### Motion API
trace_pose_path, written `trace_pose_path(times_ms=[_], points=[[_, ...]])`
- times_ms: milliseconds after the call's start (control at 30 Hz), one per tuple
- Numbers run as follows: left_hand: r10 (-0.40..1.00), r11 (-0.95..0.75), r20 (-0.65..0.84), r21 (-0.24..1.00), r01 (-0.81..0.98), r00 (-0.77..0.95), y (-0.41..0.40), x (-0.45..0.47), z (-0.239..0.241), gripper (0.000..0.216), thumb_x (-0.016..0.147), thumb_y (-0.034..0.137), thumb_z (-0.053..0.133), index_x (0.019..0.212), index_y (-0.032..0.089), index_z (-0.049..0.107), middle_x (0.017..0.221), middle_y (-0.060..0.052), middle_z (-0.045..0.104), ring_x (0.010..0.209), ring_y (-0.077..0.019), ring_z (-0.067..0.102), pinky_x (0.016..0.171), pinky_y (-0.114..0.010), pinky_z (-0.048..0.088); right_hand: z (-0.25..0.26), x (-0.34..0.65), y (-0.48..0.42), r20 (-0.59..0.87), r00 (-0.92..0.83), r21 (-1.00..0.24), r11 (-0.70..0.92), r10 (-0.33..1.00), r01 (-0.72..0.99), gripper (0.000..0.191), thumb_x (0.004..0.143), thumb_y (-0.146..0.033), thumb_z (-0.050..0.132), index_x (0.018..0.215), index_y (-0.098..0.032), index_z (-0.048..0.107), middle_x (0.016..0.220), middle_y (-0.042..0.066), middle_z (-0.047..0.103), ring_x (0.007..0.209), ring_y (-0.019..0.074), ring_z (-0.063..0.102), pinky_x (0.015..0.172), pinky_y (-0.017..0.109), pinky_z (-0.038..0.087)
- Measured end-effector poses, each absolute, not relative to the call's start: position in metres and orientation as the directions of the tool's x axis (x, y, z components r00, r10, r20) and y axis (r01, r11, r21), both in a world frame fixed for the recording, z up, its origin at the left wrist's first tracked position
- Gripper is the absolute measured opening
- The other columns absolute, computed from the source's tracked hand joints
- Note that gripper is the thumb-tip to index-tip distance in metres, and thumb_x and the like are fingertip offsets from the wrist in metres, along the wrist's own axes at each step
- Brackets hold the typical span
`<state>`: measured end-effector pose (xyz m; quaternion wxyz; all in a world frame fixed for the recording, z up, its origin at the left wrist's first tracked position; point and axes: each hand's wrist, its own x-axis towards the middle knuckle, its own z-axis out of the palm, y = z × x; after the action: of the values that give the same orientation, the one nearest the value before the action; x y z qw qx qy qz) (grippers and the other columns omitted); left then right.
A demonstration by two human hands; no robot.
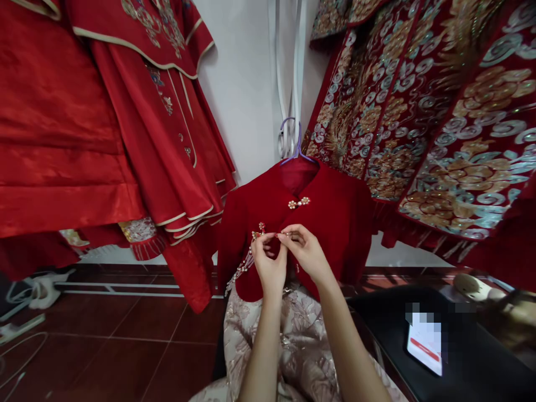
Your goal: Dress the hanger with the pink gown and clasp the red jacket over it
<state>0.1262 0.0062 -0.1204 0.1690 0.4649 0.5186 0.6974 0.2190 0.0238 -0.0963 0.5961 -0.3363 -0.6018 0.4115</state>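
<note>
one beaded clasp (pixel 298 202) looks fastened high on the hung red jacket (pixel 335 209); at its front, left hand (pixel 269 259) and right hand (pixel 307 252) both pinch a tiny piece (pixel 277 235), that work seemingly unfinished.

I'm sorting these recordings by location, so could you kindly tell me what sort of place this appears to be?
Probably a formal-wear shop or its workroom: an embroidered garment hangs on the right, red garments hang on the left, and a red jacket hangs between them on a purple hanger.
</note>
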Motion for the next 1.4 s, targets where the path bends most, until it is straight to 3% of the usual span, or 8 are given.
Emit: trace_pose_path(times_ms=[67,167,367,500,600,733,1000,1400], points=[[0.647,-0.400,0.522,0.853,0.336,-0.555,0.006,0.129,-0.122,0.041,0.076,0.031,0.071,0.113,0.023,0.056,0.117,-0.011,0.053,0.105,-0.0209,0.055,0.090,-0.035,0.048,-0.098,0.217,0.026,0.436,-0.002,-0.894,0.433,0.900,-0.115,0.034,0.073,-0.044,0.075,0.093,-0.021,0.061,0.088,0.004,0.067,0.084,0.0170,0.065,0.079,0.030,0.055],[0.709,-0.420,0.492,0.870,0.257,-0.505,0.009,0.125,-0.128,0.056,0.074,0.031,0.074,0.124,0.025,0.048,0.128,-0.012,0.047,0.113,-0.0212,0.053,0.099,-0.037,0.045,-0.100,0.217,0.026,0.411,0.041,-0.901,0.413,0.911,-0.130,0.042,0.069,-0.042,0.078,0.101,-0.019,0.064,0.086,0.005,0.067,0.080,0.0166,0.065,0.077,0.030,0.055],[0.813,-0.445,0.381,0.894,-0.048,-0.441,0.023,0.110,-0.137,0.041,0.077,0.030,0.070,0.113,0.019,0.053,0.107,-0.009,0.060,0.103,-0.0174,0.061,0.094,-0.033,0.050,-0.109,0.216,0.034,0.403,0.057,-0.911,0.406,0.913,-0.068,0.033,0.068,-0.040,0.079,0.092,-0.018,0.070,0.085,0.006,0.071,0.079,0.0184,0.066,0.076,0.031,0.057],[0.767,-0.436,0.385,0.900,0.024,-0.513,0.023,0.107,-0.140,0.051,0.072,0.029,0.074,0.118,0.022,0.052,0.122,-0.010,0.051,0.106,-0.0173,0.060,0.090,-0.031,0.052,-0.117,0.212,0.039,0.431,0.060,-0.901,0.433,0.901,-0.033,0.028,0.075,-0.038,0.073,0.095,-0.019,0.072,0.088,0.006,0.072,0.082,0.0190,0.068,0.077,0.032,0.058],[0.784,-0.461,0.428,0.887,0.040,-0.449,0.022,0.106,-0.139,0.052,0.075,0.030,0.073,0.122,0.025,0.050,0.131,-0.010,0.048,0.110,-0.0177,0.058,0.093,-0.031,0.051,-0.119,0.211,0.040,0.450,0.047,-0.892,0.451,0.892,-0.024,0.029,0.077,-0.038,0.070,0.100,-0.020,0.072,0.092,0.007,0.072,0.084,0.0191,0.069,0.079,0.033,0.058],[0.818,-0.472,0.431,0.882,-0.016,-0.382,0.021,0.105,-0.137,0.041,0.080,0.035,0.067,0.117,0.023,0.053,0.129,-0.010,0.055,0.111,-0.0188,0.058,0.094,-0.032,0.051,-0.119,0.210,0.039,0.481,0.056,-0.877,0.481,0.875,0.006,0.029,0.078,-0.036,0.069,0.102,-0.020,0.072,0.095,0.007,0.071,0.086,0.0193,0.069,0.080,0.033,0.059],[0.858,-0.453,0.397,0.884,-0.117,-0.325,0.020,0.104,-0.134,0.044,0.082,0.035,0.065,0.123,0.023,0.055,0.132,-0.009,0.057,0.114,-0.0183,0.059,0.099,-0.032,0.048,-0.115,0.207,0.037,0.534,0.055,-0.845,0.531,0.844,0.061,0.022,0.082,-0.032,0.065,0.099,-0.021,0.074,0.098,0.006,0.069,0.082,0.0171,0.068,0.075,0.029,0.058],[0.781,-0.521,0.469,0.854,-0.016,-0.412,0.019,0.101,-0.135,0.034,0.083,0.030,0.065,0.113,0.014,0.068,0.116,-0.012,0.070,0.105,-0.0204,0.066,0.098,-0.034,0.050,-0.106,0.203,0.029,0.607,0.050,-0.789,0.595,0.793,0.153,0.020,0.085,-0.025,0.061,0.099,-0.019,0.074,0.098,0.005,0.069,0.081,0.0150,0.067,0.071,0.025,0.056]])
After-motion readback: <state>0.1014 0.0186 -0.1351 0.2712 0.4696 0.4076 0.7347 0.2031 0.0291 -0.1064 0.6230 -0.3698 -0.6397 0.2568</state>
